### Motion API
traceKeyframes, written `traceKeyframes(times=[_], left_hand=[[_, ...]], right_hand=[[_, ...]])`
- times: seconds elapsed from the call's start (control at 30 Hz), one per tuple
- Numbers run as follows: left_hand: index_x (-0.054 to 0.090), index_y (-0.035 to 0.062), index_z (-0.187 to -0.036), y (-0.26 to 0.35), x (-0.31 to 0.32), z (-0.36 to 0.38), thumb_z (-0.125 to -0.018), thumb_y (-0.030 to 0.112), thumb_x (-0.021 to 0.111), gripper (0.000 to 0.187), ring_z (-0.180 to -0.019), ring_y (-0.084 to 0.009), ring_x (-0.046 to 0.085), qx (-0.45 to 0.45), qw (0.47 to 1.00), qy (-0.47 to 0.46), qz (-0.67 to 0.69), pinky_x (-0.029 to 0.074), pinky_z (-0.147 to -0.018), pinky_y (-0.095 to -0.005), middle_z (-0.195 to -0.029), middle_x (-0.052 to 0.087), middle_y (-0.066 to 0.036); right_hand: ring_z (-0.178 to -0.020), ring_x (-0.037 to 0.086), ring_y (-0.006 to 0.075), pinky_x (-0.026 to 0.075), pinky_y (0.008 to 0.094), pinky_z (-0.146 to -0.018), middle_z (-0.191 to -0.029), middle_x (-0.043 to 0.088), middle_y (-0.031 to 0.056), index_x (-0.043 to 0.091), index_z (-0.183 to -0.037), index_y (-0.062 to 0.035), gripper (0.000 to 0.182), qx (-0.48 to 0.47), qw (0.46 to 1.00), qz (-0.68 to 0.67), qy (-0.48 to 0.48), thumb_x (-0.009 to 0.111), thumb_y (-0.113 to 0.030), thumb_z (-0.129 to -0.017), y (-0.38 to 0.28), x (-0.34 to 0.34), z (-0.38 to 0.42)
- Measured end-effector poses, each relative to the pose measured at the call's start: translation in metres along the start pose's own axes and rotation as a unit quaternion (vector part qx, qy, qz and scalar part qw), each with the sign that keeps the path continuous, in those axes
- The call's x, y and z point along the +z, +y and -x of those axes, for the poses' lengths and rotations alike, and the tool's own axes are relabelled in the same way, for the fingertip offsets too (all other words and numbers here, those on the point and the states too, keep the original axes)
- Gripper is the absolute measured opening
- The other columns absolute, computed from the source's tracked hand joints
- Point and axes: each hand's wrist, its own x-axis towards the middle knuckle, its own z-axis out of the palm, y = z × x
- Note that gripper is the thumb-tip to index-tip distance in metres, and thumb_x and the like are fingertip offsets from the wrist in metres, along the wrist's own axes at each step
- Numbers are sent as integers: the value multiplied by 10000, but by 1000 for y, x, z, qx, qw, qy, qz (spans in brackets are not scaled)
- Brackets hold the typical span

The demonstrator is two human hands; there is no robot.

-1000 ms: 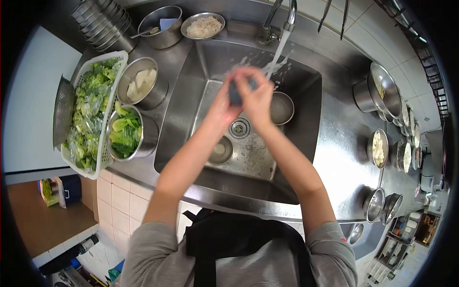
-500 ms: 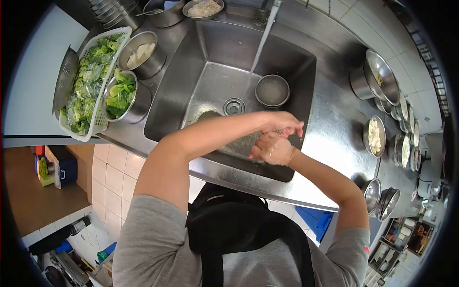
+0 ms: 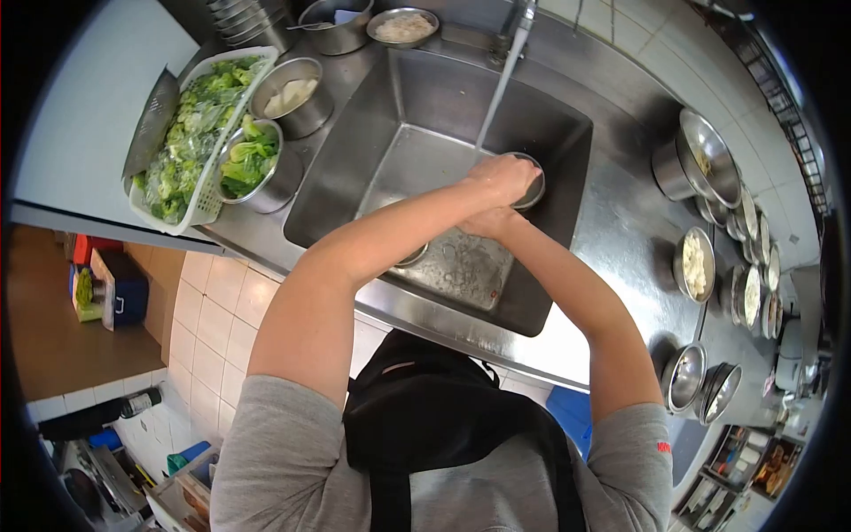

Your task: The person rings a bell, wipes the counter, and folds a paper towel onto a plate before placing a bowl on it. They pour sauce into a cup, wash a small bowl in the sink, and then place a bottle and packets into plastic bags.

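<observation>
- Metal table (image 3: 620, 244), a sink (image 3: 567, 133) set into it; clock centred on mid-view.
- Two o'clock, on the sink's floor: a partly hidden round bowl (image 3: 534, 193).
- Ten: white basket (image 3: 208, 202) of broccoli (image 3: 191, 151), beside a pot (image 3: 288, 182) of leafy greens (image 3: 250, 161).
- Eleven: metal vessel (image 3: 312, 115) of pale slices (image 3: 291, 96).
- Twelve: dish (image 3: 403, 43) of pale shreds (image 3: 405, 27).
- Three: basin (image 3: 681, 269) of white pieces (image 3: 696, 262).
- Four: grouped metal bowls (image 3: 687, 377).

I am facing white wall tiles (image 3: 743, 111); pale tiles (image 3: 213, 319) are showing below the steel worktop (image 3: 616, 239), where a white glare (image 3: 560, 348) is shining.
</observation>
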Motion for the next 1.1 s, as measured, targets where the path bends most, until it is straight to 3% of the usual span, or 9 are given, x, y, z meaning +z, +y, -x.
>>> traceKeyframes(times=[0.17, 0.23, 0.3, 0.43, 0.5, 0.6, 0.73, 0.8, 1.1], left_hand=[[520, 36, -858, -57, -83, 45, -857, 393, 488, 358, -682, -387, 579, -98, 951, 264, 124, 437, -609, -457, -675, 586, -197], [511, 40, -851, -92, -114, 86, -840, 335, 552, 298, -570, -280, 557, -84, 917, 353, 168, 421, -543, -365, -601, 537, -133], [495, 36, -827, -120, -126, 140, -860, 240, 549, 213, -522, -76, 438, -115, 880, 361, 285, 361, -472, -240, -576, 461, 0], [494, 41, -836, -142, -93, 235, -874, 144, 493, 109, -501, -59, 442, -217, 876, 331, 275, 351, -471, -205, -580, 472, 7], [519, 38, -822, -151, -63, 265, -812, 96, 554, 69, -544, -118, 515, -224, 895, 315, 223, 394, -521, -250, -615, 527, -43], [542, 69, -740, -164, -46, 286, -664, 42, 634, 123, -595, -247, 510, -93, 945, 312, 36, 389, -595, -343, -607, 516, -67], [543, 76, -769, -171, -34, 288, -639, 46, 641, 165, -598, -234, 499, -90, 936, 338, 32, 380, -604, -336, -595, 500, -47], [545, 76, -783, -172, -35, 288, -634, 47, 641, 180, -596, -236, 494, -94, 932, 349, 38, 380, -607, -340, -593, 497, -43], [547, 57, -803, -171, -35, 289, -648, 50, 626, 175, -613, -248, 488, -90, 916, 389, 38, 377, -612, -347, -608, 488, -52]], right_hand=[[-913, 552, 275, 440, 373, -798, -955, 601, 126, 568, -888, -43, 229, -36, 997, -26, -55, 470, -245, -840, -30, -53, -48], [-927, 554, 287, 462, 379, -749, -940, 603, 139, 555, -848, -31, 192, 95, 988, -121, 10, 512, -215, -817, -30, -13, -36], [-948, 557, 310, 468, 408, -745, -960, 597, 174, 563, -888, -15, 209, 311, 921, -194, -131, 551, -193, -780, -16, 46, -35], [-674, 628, 334, 497, 410, -645, -819, 636, 179, 529, -1047, -37, 363, 379, 905, -162, -101, 552, -270, -770, 8, 256, -8], [-610, 635, 304, 531, 374, -555, -932, 607, 221, 459, -1119, -24, 393, 534, 756, -310, -216, 542, -191, -773, -1, 295, -28], [-554, 629, 299, 545, 360, -452, -995, 561, 262, 388, -1171, -24, 445, 631, 609, -463, -128, 529, -98, -755, -25, 299, -55], [-626, 623, 375, 547, 415, -413, -977, 544, 233, 361, -1196, -38, 449, 613, 596, -518, -36, 471, -16, -760, -14, 339, -45], [-657, 619, 365, 562, 403, -449, -983, 532, 213, 353, -1204, -49, 466, 676, 423, -599, 72, 452, 30, -755, 1, 263, -44], [-696, 606, 282, 578, 392, -509, -987, 525, 165, 340, -1168, -42, 455, 664, 467, -558, 171, 445, 71, -739, 89, 131, 21]])
